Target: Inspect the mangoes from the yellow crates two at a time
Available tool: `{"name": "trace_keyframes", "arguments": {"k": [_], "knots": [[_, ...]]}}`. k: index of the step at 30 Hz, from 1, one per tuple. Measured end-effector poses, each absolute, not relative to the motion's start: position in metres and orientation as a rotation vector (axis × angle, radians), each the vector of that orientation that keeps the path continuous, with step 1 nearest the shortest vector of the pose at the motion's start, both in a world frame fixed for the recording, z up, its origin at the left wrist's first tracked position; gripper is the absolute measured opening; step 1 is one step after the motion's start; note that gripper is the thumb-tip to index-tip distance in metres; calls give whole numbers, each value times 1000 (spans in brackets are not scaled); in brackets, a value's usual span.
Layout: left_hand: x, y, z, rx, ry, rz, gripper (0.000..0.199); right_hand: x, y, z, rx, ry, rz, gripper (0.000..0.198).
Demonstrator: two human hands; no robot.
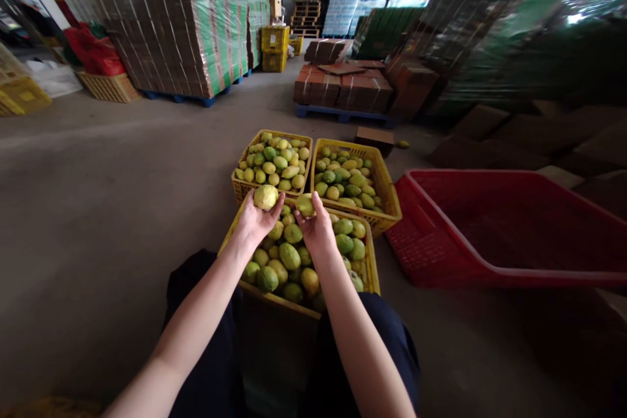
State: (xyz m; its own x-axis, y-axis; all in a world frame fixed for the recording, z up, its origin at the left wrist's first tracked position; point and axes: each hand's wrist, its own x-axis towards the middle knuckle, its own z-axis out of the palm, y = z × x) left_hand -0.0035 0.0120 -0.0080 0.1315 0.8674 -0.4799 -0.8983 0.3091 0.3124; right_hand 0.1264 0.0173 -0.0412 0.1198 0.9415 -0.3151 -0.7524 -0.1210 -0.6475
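A yellowish lemon [266, 196] rests in my left hand [255, 222], the fingers curled up around its underside. My right hand [317, 228] grips a greener lemon [305, 204] between thumb and fingers. Both hands hover over the far part of the near yellow crate [375, 274], which holds many green and yellow lemons [290, 256]. Just beyond stand two more yellow crates of lemons: the far left crate [237, 188] is heaped full, and the far right crate [389, 192] is filled lower. My forearms cover part of the near crate.
A large red plastic basket [441, 235] stands to the right, beside flattened cardboard [514, 137]. Ahead are a small cardboard box [375, 138] and a blue pallet [343, 113] of bundled cardboard. Wrapped stacks [161, 19] rise at the back left. Bare concrete floor [122, 196] lies to the left.
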Motion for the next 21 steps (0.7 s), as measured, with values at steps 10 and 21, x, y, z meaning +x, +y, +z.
{"name": "trace_keyframes", "arguments": {"k": [10,21], "knots": [[-3,12,-6,52,754,1288,29,124,3,-30,-683,-633,1542,35],[-15,8,4,92,561,1296,35,129,-2,-25,-645,-744,1510,40]]}}
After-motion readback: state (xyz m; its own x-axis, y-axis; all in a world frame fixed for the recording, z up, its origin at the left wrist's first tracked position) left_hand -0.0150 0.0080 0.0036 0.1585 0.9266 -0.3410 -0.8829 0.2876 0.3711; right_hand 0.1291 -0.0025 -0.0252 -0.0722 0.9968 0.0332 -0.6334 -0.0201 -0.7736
